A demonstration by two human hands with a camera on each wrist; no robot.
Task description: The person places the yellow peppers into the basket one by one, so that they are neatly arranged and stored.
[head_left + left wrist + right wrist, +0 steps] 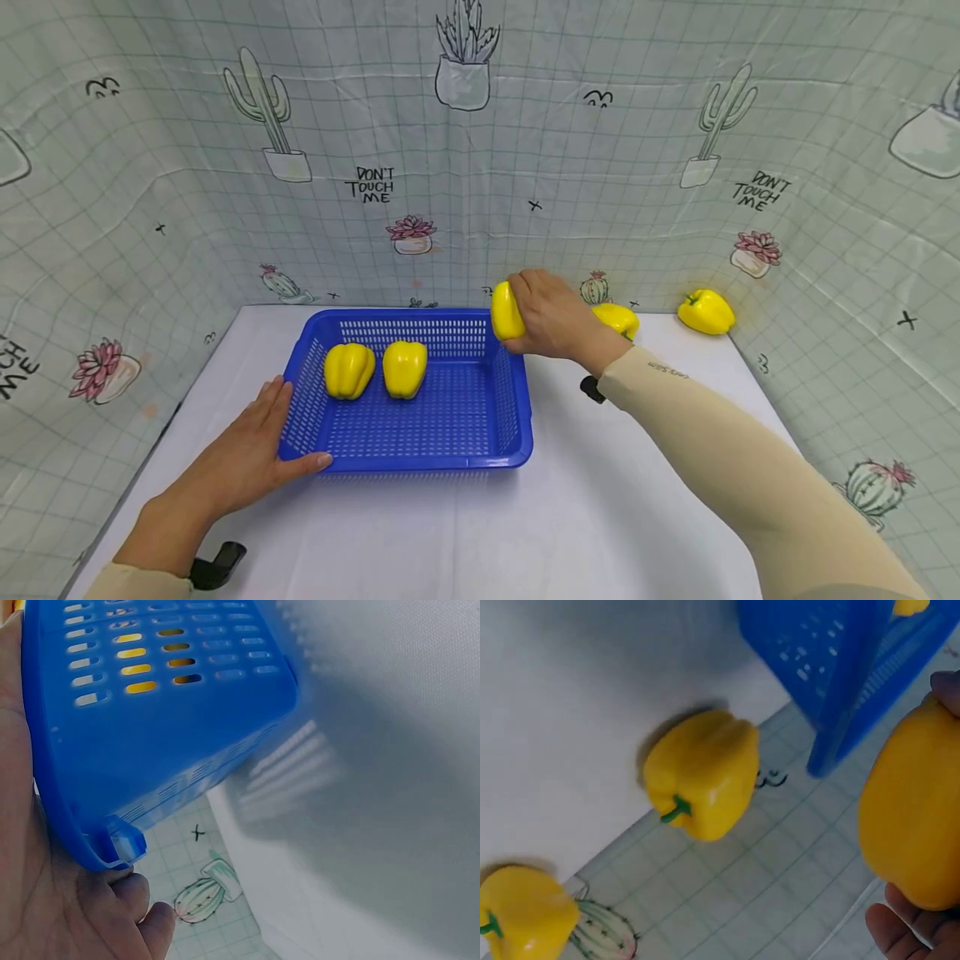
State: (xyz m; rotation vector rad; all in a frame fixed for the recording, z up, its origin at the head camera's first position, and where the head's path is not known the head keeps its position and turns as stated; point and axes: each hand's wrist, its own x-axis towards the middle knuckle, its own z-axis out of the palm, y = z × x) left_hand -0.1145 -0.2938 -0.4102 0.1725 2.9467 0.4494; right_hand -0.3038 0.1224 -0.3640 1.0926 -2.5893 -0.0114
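My right hand (551, 317) grips a yellow bell pepper (506, 312) above the back right corner of a blue plastic basket (420, 462). In the right wrist view, thumb and fingers hold this held pepper (915, 810) from opposite ends. Two more yellow bell peppers, a left one (349, 371) and a right one (405, 369), sit inside the basket toward its back left. My left hand (247, 454) rests against the basket's left rim, fingers stretched along the side and thumb spread over the front rim. Its palm and fingers meet the rim (45, 795) in the left wrist view.
Right of the basket, a yellow pepper (617, 318) lies near the table's back edge, partly behind my right hand. Another pepper (707, 312) lies at the back right corner. A grid-patterned curtain (525, 167) with cactus drawings surrounds the white table (600, 500).
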